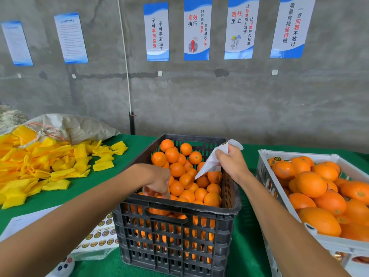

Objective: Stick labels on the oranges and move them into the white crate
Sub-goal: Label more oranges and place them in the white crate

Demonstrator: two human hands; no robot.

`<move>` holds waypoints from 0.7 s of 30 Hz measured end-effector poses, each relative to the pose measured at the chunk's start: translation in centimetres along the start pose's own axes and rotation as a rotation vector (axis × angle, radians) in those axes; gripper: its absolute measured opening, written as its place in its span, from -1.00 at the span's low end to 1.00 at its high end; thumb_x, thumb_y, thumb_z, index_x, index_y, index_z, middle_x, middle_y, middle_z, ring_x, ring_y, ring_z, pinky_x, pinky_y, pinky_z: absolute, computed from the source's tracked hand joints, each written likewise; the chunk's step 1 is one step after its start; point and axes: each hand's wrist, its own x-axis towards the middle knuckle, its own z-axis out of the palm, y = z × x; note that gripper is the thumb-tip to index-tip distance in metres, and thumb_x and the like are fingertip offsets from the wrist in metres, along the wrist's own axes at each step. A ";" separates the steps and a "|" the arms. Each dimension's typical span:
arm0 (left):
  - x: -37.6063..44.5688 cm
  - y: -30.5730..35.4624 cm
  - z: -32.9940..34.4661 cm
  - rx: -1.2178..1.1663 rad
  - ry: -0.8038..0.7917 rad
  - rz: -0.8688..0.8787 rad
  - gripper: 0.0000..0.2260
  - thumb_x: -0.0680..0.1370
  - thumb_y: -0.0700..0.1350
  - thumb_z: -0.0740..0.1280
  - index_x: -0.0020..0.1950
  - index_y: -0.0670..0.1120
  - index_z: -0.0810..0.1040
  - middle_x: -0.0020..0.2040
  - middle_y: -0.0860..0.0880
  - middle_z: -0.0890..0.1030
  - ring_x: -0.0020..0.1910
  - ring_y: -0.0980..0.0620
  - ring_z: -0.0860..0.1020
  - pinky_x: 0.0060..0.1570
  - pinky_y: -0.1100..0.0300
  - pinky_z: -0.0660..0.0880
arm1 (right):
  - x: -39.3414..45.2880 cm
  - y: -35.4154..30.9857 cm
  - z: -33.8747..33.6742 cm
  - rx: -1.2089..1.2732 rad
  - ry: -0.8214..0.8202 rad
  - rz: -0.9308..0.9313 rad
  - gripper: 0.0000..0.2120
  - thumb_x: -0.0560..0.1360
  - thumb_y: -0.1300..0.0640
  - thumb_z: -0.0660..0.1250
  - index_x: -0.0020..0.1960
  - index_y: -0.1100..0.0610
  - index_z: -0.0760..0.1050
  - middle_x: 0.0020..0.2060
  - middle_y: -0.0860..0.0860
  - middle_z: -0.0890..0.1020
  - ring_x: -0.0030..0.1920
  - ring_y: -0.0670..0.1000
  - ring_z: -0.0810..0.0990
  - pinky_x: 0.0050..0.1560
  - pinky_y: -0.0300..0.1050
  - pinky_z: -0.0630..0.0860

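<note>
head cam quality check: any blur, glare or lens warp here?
Head view: wide-angle warp bows the wall posters and white plastic crate outward; left hand fingertips smear with motion blur inside the black slatted crate; right hand and its white label backing sheet stay sharp; lighting soft, even, no glare.

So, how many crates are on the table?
2: the black crate in the middle, under both hands, and the white crate at right. Others may be out of view.

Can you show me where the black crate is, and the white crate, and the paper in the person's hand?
black crate [175, 232], head view, on its near slotted wall.
white crate [265, 166], head view, on its left wall.
label backing paper [209, 162], head view, on the white strip below the right hand [229, 162].
</note>
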 end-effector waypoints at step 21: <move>1.2 4.1 -4.3 -0.606 0.734 0.314 -0.59 0.39 0.15 0.60 0.09 -0.10 0.74 -0.01 -0.08 0.74 -0.18 -0.05 0.74 -0.16 -0.06 0.70 | 0.4 0.0 0.5 -0.059 0.004 0.053 -0.71 0.57 0.06 0.31 -0.04 0.33 0.47 -0.26 0.15 0.50 -0.27 0.08 0.49 -0.30 -0.01 0.37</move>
